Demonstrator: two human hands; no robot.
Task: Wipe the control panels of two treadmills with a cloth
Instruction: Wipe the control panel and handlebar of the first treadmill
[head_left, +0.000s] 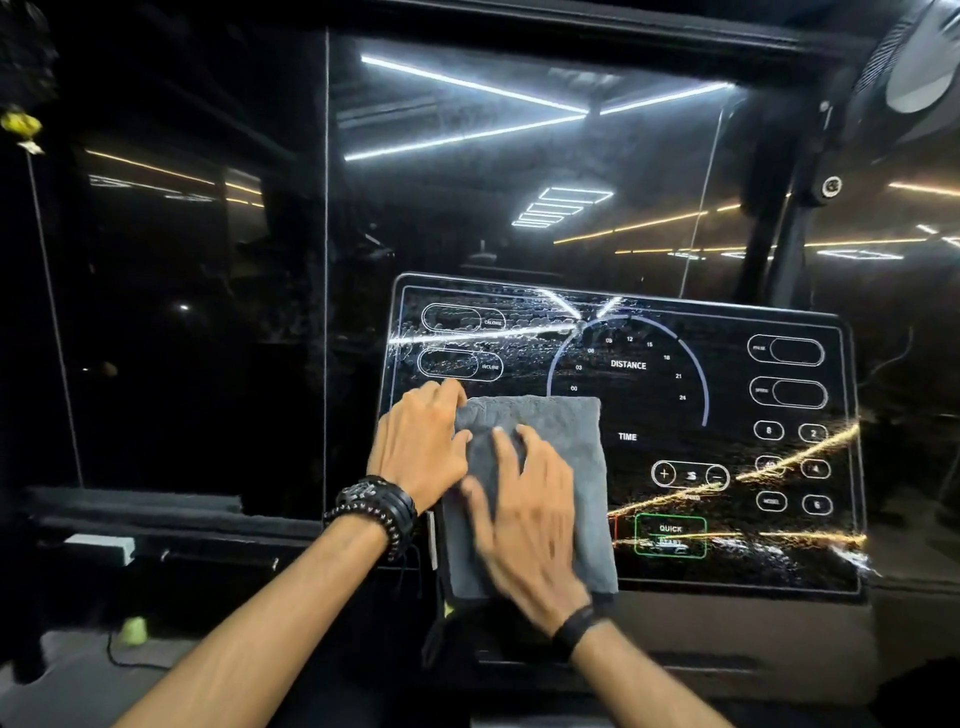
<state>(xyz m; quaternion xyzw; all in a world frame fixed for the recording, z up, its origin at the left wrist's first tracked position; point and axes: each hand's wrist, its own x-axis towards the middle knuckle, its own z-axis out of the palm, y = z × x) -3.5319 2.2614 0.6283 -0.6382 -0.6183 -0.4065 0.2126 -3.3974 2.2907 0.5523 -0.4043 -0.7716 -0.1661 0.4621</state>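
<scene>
A glossy black treadmill control panel (649, 374) fills the centre right, with white outlines, the words DISTANCE and TIME, and a green QUICK START box. Wet streaks and droplets cover its upper left part. A folded grey cloth (571, 431) lies flat on the panel's lower left area. My left hand (421, 447) grips the cloth's upper left corner, fingers curled over the edge. My right hand (524, 514) presses on the cloth with spread, straight fingers and is blurred. Only one treadmill panel is in view.
Behind the panel stands a dark glass wall (467, 156) reflecting ceiling light strips. A dark ledge (135, 509) runs at the left. A small yellow-green object (132, 630) with a cable lies on the floor at lower left. A dark post (784, 249) rises at the right.
</scene>
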